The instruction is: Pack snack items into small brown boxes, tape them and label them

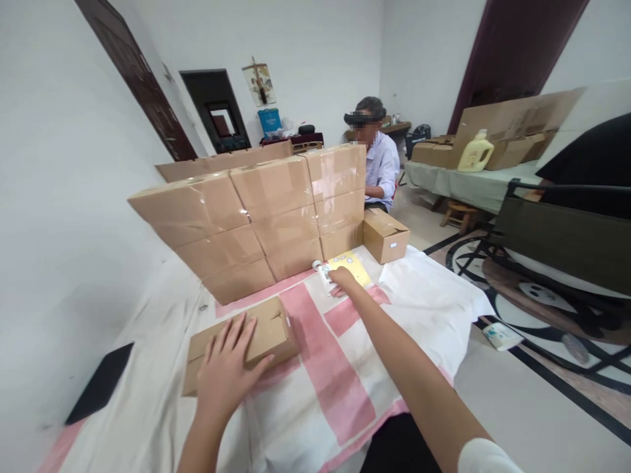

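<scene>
Left hand: the left hand lies nearest the camera, palm down and fingers spread flat on the flat box; the grip is released, pressing rather than grasping.
Flat box: a shallow closed carton on the bench, its long axis running left to right and slightly up toward the right; the hand covers its near middle part.
Right hand: the right hand is stretched far forward, arm nearly straight, fingertips down on the small white thing at the near left edge of the yellow sheet. Whether the fingers have closed on it I cannot tell; the hand hides them.
Key relation: the white thing and sheet lie ahead and to the right of the flat box, well apart from it, so the right hand is the nearer one; the left is far from them.
Stack: a wall of taped cartons stands just behind the sheet, three high.
Single carton: a small carton sits to the right of the stack, near the sheet.
Bench cover: a white cloth with pink bands.
Dark slab: a black flat object lies at the left edge of the bench.
Other person: a seated person works behind the stack, hands out of view.
</scene>
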Available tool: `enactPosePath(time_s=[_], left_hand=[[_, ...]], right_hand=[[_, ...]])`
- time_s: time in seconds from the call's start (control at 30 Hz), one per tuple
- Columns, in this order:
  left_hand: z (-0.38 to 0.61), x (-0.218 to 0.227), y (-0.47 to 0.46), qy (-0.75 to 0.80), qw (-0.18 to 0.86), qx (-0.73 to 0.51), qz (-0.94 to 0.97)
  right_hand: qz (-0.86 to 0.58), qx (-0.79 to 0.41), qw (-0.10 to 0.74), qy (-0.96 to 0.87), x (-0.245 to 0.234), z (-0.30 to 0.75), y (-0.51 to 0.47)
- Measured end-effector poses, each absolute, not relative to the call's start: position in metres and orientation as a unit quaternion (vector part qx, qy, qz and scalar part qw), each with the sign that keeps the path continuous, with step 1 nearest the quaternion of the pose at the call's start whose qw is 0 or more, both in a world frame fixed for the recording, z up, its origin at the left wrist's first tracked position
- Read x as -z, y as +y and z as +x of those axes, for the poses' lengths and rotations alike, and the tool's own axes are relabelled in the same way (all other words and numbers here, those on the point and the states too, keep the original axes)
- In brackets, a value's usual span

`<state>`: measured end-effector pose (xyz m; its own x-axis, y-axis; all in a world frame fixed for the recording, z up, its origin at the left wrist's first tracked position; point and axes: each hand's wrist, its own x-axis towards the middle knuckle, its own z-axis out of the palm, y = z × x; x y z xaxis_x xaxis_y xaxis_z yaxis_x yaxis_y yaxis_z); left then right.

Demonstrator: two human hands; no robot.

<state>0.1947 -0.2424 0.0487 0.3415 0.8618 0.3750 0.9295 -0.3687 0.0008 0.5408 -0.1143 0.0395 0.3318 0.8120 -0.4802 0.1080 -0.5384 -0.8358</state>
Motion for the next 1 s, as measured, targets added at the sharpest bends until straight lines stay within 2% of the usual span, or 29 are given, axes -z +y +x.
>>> enactPosePath(time_s=[0.23,0.5,0.77,1.0], left_hand=[[0.198,-0.045,-0.237,-0.572,0.143,0.166,-0.791],[0.212,-0.051,-0.247,-0.578,0.160,0.201,-0.774],[0.215,-0.048,-0.242,-0.580,0.166,0.224,-0.766],[0.209,-0.047,-0.232,-0.564,0.167,0.218,-0.779]], right_hand=[[-0.691,-0.482,0.436,-0.318,-0.002,0.547,-0.124],[-0.625,-0.549,0.481,-0.276,0.005,0.556,-0.124],[-0.619,-0.534,0.512,-0.265,0.008,0.545,-0.130],[-0.640,-0.469,0.528,-0.302,0.015,0.534,-0.138]])
